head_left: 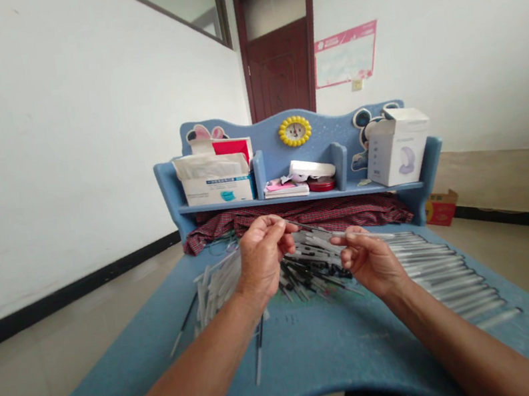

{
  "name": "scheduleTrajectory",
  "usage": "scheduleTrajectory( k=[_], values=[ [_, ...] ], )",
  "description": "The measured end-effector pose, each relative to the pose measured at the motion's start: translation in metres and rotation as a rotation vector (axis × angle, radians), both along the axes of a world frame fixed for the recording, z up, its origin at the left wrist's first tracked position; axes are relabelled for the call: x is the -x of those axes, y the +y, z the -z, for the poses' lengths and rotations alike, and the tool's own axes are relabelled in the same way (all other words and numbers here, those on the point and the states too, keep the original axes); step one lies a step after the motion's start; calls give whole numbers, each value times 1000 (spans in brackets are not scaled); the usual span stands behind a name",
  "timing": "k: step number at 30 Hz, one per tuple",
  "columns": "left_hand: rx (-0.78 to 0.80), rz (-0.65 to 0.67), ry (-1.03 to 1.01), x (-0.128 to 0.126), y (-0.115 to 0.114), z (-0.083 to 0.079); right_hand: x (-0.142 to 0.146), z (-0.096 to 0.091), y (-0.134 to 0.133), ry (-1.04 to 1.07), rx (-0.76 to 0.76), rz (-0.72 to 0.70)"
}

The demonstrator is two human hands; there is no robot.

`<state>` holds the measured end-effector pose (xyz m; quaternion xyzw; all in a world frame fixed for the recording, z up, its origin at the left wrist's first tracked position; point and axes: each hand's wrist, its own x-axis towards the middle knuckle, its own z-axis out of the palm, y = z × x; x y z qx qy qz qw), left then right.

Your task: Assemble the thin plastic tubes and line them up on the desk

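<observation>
In the head view, my left hand (pixel 265 255) pinches one end of a thin dark pen refill (pixel 307 226) between thumb and fingers, above the table. The refill slants down to the right, towards my right hand (pixel 374 262). That hand's thumb and fingertips are closed on a slim, clear pen barrel, partly hidden by the fingers. Whether refill and barrel touch is too blurred to tell. Beneath and between both hands lies a pile of dark-tipped pen pieces (pixel 303 279). Translucent tubes (pixel 219 290) are heaped beside my left wrist. Clear pens with dark ends (pixel 453 278) lie in a row by my right forearm.
The blue table (pixel 322 357) curves inward at the front. Two loose pens (pixel 259 354) lie left of centre. At the back, a shelf (pixel 344 191) holds a mask box (pixel 217 189), a white carton (pixel 401 148) and booklets (pixel 286 189). Checked cloth (pixel 347 208) is bunched below it.
</observation>
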<state>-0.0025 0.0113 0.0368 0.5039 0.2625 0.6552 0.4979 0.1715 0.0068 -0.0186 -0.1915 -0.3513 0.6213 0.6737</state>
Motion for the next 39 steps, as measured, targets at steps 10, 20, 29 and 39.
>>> scheduleTrajectory(
  k=[10,20,29,39],
  values=[
    [77,159,39,-15,-6,15,9,-5,-5,51,13,-9],
    [86,426,298,-4,-5,10,6,-5,-6,54,-24,-55],
    [206,453,134,-3,-3,8,-9,-20,-11,170,-90,-46],
    [253,473,-22,-10,-4,10,-40,-29,-7,241,-106,66]
  ],
)
